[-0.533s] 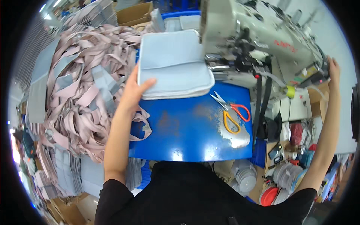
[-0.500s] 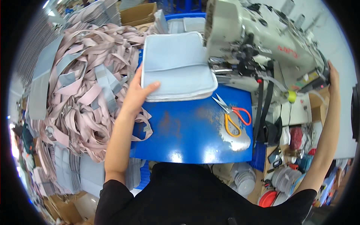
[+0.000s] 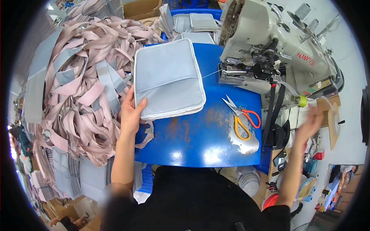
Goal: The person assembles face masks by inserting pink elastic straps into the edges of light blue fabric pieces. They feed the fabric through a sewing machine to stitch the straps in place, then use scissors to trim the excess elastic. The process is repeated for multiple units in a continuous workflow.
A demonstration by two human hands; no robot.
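Observation:
A light grey-blue fabric pouch (image 3: 169,73) with white bound edges and a seam across its middle is in my left hand (image 3: 131,109). The thumb lies on top of its lower left corner and the fingers are underneath, mostly hidden. From the pouch's right edge a thin thread (image 3: 211,74) runs to the sewing machine (image 3: 266,42). My right hand (image 3: 311,122) hangs below the machine's right end, touching nothing I can make out; motion smears its fingers. Scissors (image 3: 242,117) with one red and one yellow handle lie on the blue table (image 3: 185,150), blades apart.
Tangled pink and grey straps (image 3: 88,100) heap up at the left, above stacked grey fabric panels (image 3: 92,177). Beyond the table are more grey pouches (image 3: 203,22) and a cardboard box (image 3: 142,9). Black straps (image 3: 273,107) hang beside the machine.
The pouch has moved left and toward me, away from the machine, and the thread now shows. My right hand has left the machine's right end, moving down and inward.

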